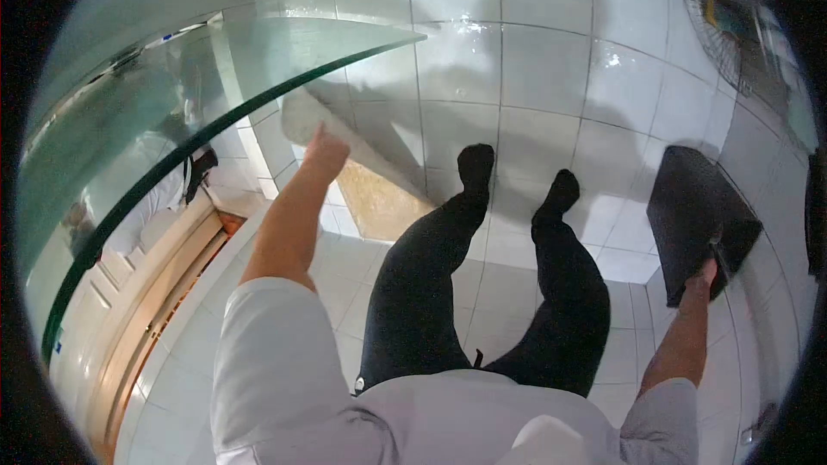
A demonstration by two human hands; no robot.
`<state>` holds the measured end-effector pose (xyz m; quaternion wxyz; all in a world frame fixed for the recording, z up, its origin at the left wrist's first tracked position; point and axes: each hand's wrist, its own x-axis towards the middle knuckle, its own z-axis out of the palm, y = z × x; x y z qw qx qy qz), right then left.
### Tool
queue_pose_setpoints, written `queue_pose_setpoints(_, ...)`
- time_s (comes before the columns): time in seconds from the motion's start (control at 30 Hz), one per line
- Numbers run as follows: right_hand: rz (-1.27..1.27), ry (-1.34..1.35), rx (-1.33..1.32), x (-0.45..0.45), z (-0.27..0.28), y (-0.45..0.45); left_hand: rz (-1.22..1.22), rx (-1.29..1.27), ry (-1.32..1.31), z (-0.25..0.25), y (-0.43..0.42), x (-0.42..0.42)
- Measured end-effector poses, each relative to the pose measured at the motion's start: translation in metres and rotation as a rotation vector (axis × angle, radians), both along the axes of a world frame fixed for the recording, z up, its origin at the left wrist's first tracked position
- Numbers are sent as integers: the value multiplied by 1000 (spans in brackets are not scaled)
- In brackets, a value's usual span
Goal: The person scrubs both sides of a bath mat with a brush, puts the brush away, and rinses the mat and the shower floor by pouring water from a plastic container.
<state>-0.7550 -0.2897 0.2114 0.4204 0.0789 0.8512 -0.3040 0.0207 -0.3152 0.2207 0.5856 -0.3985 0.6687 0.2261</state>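
Observation:
My left hand [326, 155] is closed at the upper edge of a pale mat-like sheet [379, 198]. One face of the sheet is grey-white and the other yellowish tan, and it leans against the tiles. My right hand [706, 275] is at the lower right of a black flat-sided object [693, 206]. A thin shiny metal bar [719, 251] shows beside its fingers, which look closed but are partly hidden. Whether they grip the black object or the bar I cannot make out.
A greenish glass edge [250, 107] sweeps across the upper left. My feet in black socks [475, 163] are on white tiles [457, 60]. A wooden frame [146, 318] stands at the lower left, and a wire rack [713, 38] is at the upper right.

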Motion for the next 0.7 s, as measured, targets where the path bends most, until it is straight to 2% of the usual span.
queue_pose_setpoints(0.07, 9, -20, -28, -7, 11, 19, 127, -45, -38, 50, 16, 2)
queue_pose_setpoints(0.13, 165, 18, -208, -50, -3, 60, 167, -140, -58, 93, 38, 9)
queue_pose_setpoints(0.23, 79, 119, -275, 15, 70, 38, 218, -97, -160, 153, 54, 10)
queue_pose_setpoints(0.27, 131, -13, -449, 0, 70, 54, 222, -99, -159, 169, 57, 11)
queue_pose_setpoints(0.33, 18, -23, -335, 9, 100, 46, 208, -112, -209, 204, 63, 5)
queue_pose_setpoints(0.37, 134, -85, -422, 4, 109, 54, 218, -108, -204, 221, 64, -4)
queue_pose_setpoints(0.43, 125, -81, -433, 16, 137, 45, 328, -183, -196, 255, 57, -18)
queue_pose_setpoints(0.53, 106, -60, -449, 45, 174, 30, 315, -271, -93, 290, 56, -39)
queue_pose_setpoints(0.6, 212, -98, -549, 51, 187, 28, 298, -290, -49, 316, 39, -69)
queue_pose_setpoints(0.7, 226, -111, -599, 58, 187, 19, 290, -317, 29, 350, 7, -112)
